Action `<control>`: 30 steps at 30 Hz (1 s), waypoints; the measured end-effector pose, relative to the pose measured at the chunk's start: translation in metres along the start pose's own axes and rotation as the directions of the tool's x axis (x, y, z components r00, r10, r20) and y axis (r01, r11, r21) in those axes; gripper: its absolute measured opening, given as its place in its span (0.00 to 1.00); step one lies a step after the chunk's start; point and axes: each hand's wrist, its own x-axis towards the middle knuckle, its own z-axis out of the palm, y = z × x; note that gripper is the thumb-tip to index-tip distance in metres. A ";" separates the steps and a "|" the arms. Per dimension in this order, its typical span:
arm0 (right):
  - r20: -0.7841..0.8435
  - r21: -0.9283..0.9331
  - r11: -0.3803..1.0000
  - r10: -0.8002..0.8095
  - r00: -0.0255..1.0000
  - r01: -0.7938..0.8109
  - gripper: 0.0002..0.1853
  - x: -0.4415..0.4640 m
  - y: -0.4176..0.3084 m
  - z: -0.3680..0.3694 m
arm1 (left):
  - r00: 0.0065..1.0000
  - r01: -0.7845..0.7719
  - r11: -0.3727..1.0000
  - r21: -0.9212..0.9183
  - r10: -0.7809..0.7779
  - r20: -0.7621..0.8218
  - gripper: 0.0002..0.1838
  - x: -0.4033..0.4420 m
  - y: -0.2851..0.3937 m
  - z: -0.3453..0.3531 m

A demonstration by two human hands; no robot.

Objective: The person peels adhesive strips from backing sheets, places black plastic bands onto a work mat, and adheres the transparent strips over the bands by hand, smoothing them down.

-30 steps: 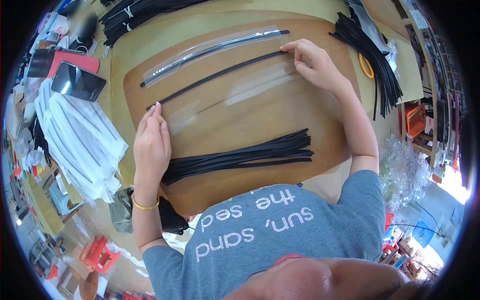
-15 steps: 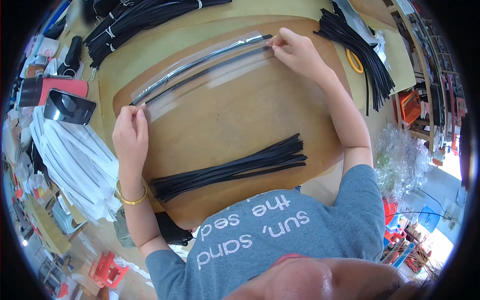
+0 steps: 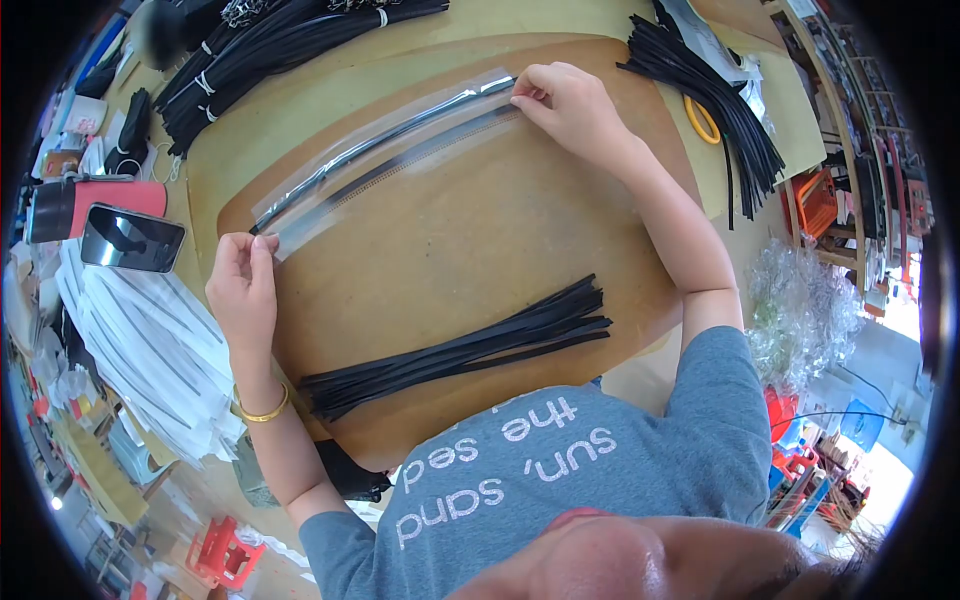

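A long clear plastic sleeve [image 3: 400,160] lies on the brown board, with a shiny black strip [image 3: 385,142] along its upper part. Below that strip runs a second dark strip [image 3: 400,158] with a fine dotted line. My left hand [image 3: 245,285] pinches the sleeve's left end between thumb and fingers. At the other end, my right hand [image 3: 572,108] has its fingers closed on the upper right corner. Exactly which layer each hand grips is hidden by the fingers. Nearer my body lies a loose bundle of flat black strips [image 3: 460,350], touched by neither hand.
The brown board [image 3: 450,235] covers the tabletop. Tied black bundles [image 3: 290,70] lie at the back left, another black bundle [image 3: 705,105] and yellow-handled scissors [image 3: 702,120] at the right. On the left are a phone [image 3: 132,238], a red cup [image 3: 120,198] and white strips [image 3: 150,345].
Both hands have shifted slightly left and toward my body. The second dark strip now sits closer to the dotted line. The whole view has also moved a little.
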 end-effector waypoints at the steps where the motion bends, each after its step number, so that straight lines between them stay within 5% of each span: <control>1: 0.000 -0.014 1.000 -0.011 1.000 0.011 0.05 0.000 0.000 0.000 | 1.000 0.004 1.000 -0.015 -0.004 0.006 0.08 0.002 -0.004 0.000; 9: -0.035 -0.091 0.995 -0.040 0.999 0.037 0.04 0.000 -0.004 0.004 | 1.000 0.000 0.997 -0.073 0.001 0.014 0.08 0.005 -0.005 0.001; 15: -0.055 -0.110 0.993 -0.056 0.997 0.050 0.04 -0.001 -0.004 0.004 | 0.997 0.055 0.987 0.153 -0.062 0.040 0.08 -0.002 0.000 -0.006; 18: -0.068 -0.121 0.992 -0.046 0.997 0.038 0.04 0.000 -0.007 0.007 | 0.993 0.118 0.993 -0.022 -0.119 -0.016 0.08 0.001 -0.003 -0.001; 23: -0.117 -0.141 0.988 -0.075 0.990 0.058 0.04 0.003 -0.005 0.017 | 0.980 0.198 0.980 -0.011 -0.199 -0.018 0.10 0.001 0.005 -0.004; 27: -0.041 -0.409 0.908 -0.119 0.992 0.092 0.01 -0.001 -0.011 0.023 | 0.973 0.226 0.973 -0.044 -0.224 0.049 0.10 -0.003 0.003 -0.005; 30: -0.095 -0.305 0.947 -0.135 0.986 0.100 0.08 0.000 -0.005 0.027 | 0.998 0.033 0.987 0.157 -0.040 0.040 0.11 0.008 0.004 0.009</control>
